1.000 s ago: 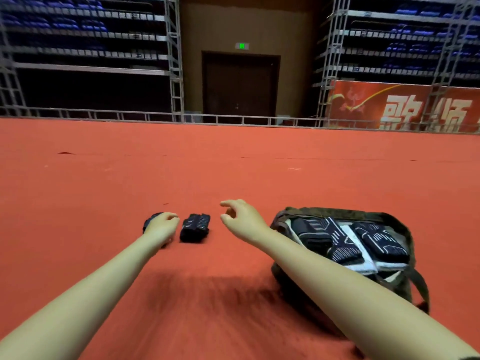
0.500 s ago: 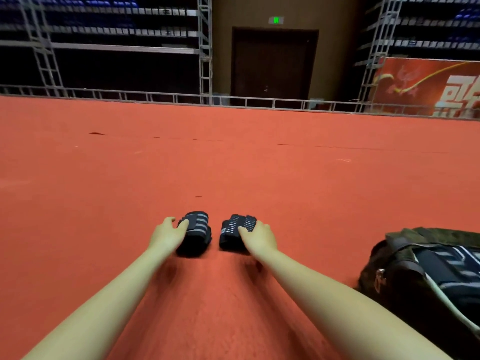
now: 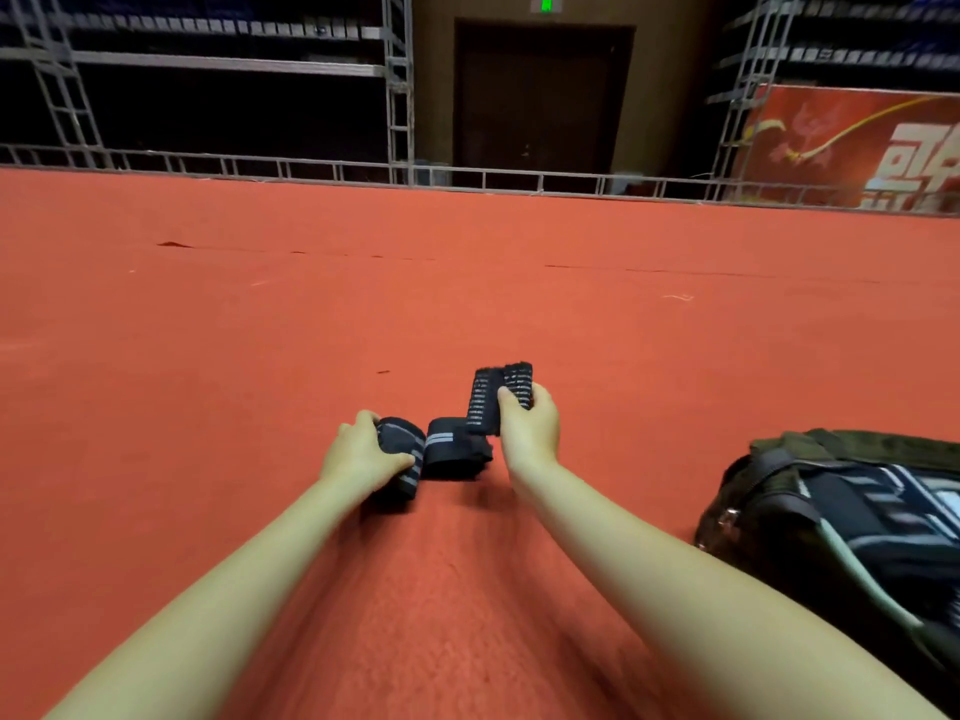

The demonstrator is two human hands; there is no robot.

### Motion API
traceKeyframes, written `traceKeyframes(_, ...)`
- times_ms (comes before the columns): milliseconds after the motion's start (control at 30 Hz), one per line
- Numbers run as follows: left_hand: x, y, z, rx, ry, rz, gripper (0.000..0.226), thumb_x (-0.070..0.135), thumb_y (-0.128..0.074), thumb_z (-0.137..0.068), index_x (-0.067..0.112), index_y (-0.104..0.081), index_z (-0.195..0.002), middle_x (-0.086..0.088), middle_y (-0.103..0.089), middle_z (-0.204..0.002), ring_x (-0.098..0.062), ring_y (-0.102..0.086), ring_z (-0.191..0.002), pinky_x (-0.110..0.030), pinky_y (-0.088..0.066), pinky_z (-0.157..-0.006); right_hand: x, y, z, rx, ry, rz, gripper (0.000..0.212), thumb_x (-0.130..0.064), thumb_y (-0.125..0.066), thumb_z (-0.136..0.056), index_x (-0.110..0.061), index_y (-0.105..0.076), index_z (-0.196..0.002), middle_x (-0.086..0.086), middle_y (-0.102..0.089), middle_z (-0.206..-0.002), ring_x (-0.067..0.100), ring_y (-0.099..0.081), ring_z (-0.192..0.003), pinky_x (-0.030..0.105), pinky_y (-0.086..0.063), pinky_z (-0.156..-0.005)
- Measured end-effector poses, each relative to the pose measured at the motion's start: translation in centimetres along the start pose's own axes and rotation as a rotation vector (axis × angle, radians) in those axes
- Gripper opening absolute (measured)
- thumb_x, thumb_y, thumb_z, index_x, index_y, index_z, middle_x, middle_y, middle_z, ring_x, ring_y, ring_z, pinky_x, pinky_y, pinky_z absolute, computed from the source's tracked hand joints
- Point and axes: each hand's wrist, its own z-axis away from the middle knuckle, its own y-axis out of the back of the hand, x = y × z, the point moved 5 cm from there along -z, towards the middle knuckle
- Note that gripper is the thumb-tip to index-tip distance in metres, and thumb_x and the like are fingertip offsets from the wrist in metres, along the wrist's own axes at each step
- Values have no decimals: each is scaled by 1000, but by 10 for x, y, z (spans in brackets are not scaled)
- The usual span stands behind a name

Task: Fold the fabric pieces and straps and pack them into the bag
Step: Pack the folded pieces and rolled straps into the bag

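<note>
Head cam, looking fwd and down over both forearms to a red carpet floor (image 3: 260,356). Left hand (image 3: 358,452) is curled round a rolled black strap (image 3: 397,459) with grey stripes, thumb across its near side, roll resting on the carpet. Right hand (image 3: 527,420) pinches the end of a second strap (image 3: 491,400), black w/ rows of pale dashes, lifted upright off the floor; its lower part trails down into a loose dark coil (image 3: 452,449) w/ a grey band, lying just beside the left roll, touching or nearly so, can't tell which. So neither hand is free: both grasp fabric.

Bag (image 3: 769,459), dark olive, sits on the carpet at right edge, near the right forearm, mouth open, black-and-white striped pieces (image 3: 883,517) already inside. Blurred there, so no count.

Step, as I read it: right strap is partly unrolled or not yet rolled, being straightened for folding; left roll looks done. Packing seems well along, these two prob. among the last items.

Next move needs: roll or fold the raised strap tight so it doesn't spring loose, maybe w/ left hand's help, which means letting go of its roll first. Then carry both over to the bag at right and tuck them into whatever gap is left.

Backdrop: metal railing (image 3: 467,174), dark doorway (image 3: 543,96), red banner (image 3: 857,148).
</note>
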Motion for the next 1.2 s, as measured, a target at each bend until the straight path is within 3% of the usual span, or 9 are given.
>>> traceKeyframes(200,44,24,57,25,-98,388,59,15,-71,-80,14,-46,-133,-8,-58,-126,-23,-55,-114,-25,-40,-89,-99,86,44,-117,201,-187,12,-8,-50,-91,-12,-60,-96,-3,-60,-83,11,-55,-76,29,-48,-73)
traceKeyframes(333,117,48,104,-89,-208,619,64,24,-72,-80,21,-43,-137,-3,-52,-132,-20,-51,-120,-33,-39,-105,-130,181,73,-130,343,-120,22,-12,-56,-92,-18,-54,-114,-2,-61,-96,5,-58,-81,13,-48,-67)
traceKeyframes(400,162,51,132,-159,-254,656,63,29,-72,-78,21,-44,-133,-2,-55,-126,-18,-55,-112,-35,-44,-99,-127,235,79,-55,317,-111,27,-16,-64,-89,-21,-52,-113,0,-63,-96,9,-62,-81,17,-49,-65)
traceKeyframes(533,252,40,194,-314,-359,595,47,26,-67,-78,21,-48,-120,2,-59,-108,-11,-59,-90,-26,-50,-73,-109,334,75,122,203,-143,26,-16,-67,-87,-17,-57,-111,3,-62,-104,11,-63,-86,20,-53,-70)
traceKeyframes(667,312,-1,238,-474,-462,504,61,34,-63,-60,22,-51,-119,-3,-62,-115,-17,-61,-95,-33,-53,-78,-92,413,67,190,76,-97,21,-9,-58,-89,-13,-62,-109,6,-64,-102,19,-62,-87,27,-53,-68)
traceKeyframes(767,347,-28,249,-478,-476,514,53,22,-67,-76,26,-52,-126,0,-58,-122,-15,-56,-104,-28,-47,-86,-81,457,58,216,-2,-2,25,-5,-54,-85,-6,-63,-108,9,-64,-94,21,-58,-81,28,-48,-63)
traceKeyframes(933,380,-71,251,-514,-559,405,51,24,-63,-86,26,-47,-135,4,-51,-132,-16,-50,-118,-27,-42,-93,-81,487,42,137,3,163,22,-2,-55,-84,-9,-62,-103,10,-63,-94,17,-56,-72,27,-46,-61)
traceKeyframes(1067,385,-99,250,-439,-769,28,46,31,-51,-93,25,-43,-138,2,-50,-138,-17,-46,-125,-30,-38,-100,-89,476,27,3,58,289,26,3,-50,-85,-13,-63,-100,2,-60,-83,17,-56,-71,16,-43,-47)
traceKeyframes(1200,387,-109,246,-301,-949,-229,44,28,-40,-98,35,-38,-141,1,-43,-138,-20,-33,-129,-41,-34,-105,-86,462,6,-167,91,605,31,-2,-45,-85,-18,-63,-104,-1,-61,-96,20,-59,-90,27,-49,-69)
